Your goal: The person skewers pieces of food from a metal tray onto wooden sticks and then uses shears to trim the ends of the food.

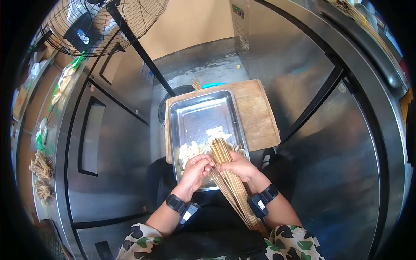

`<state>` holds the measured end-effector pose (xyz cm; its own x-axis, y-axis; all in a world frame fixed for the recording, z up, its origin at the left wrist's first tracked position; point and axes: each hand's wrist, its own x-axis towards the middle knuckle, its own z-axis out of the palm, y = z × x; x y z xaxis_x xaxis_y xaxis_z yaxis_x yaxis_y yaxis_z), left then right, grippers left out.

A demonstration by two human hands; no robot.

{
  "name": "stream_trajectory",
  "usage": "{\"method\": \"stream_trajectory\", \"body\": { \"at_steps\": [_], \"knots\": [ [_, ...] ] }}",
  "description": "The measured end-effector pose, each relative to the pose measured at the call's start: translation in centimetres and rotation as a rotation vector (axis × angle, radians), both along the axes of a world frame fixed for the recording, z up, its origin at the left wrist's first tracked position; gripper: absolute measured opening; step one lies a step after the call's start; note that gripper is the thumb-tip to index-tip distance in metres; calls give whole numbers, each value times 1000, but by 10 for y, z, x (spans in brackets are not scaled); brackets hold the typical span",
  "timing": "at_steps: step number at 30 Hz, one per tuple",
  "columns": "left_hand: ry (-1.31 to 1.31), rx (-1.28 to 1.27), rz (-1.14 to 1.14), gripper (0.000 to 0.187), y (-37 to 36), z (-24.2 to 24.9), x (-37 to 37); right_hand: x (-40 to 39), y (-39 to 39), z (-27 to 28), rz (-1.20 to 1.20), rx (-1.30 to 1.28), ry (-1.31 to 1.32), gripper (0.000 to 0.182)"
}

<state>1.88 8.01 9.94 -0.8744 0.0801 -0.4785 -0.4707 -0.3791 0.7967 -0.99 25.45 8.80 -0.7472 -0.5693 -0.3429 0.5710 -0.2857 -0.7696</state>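
Note:
A thick bundle of bamboo skewers (222,151) slants across my lap, its upper ends over the metal tray. My right hand (239,167) is closed around it, thumb lying across the sticks. Beside it, my left hand (196,171) pinches at the tips of a few skewers that fan away from the bundle's left side. Below both hands, the shallow steel tray (200,113) has pale, cut food pieces (190,150) heaped in its near half. A wooden board (256,113) supports the tray, which lies toward the board's left side.
Steel cabinets stand close on the left (117,162) and right (329,160). A black floor fan (149,65) rises behind the board at the left. A blue rim (213,85) and more sticks (196,83) show past the board's far edge. Tied bundles (42,167) sit on the left counter.

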Motion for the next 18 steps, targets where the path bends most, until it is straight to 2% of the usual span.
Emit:
{"method": "stream_trajectory", "body": {
  "at_steps": [3,12,15,18],
  "knots": [
    [-4,70,36,4,4,4,3,-1,-1,-5,26,-10,9,20],
    [120,-32,60,10,8,-8,3,1,1,4,84,-24,84,28],
    [16,54,105,14,4,-2,2,1,-1,2,64,-19,75,29],
    [-65,254,276,17,-10,1,1,-1,1,0,88,53,87,30]
  ]
}}
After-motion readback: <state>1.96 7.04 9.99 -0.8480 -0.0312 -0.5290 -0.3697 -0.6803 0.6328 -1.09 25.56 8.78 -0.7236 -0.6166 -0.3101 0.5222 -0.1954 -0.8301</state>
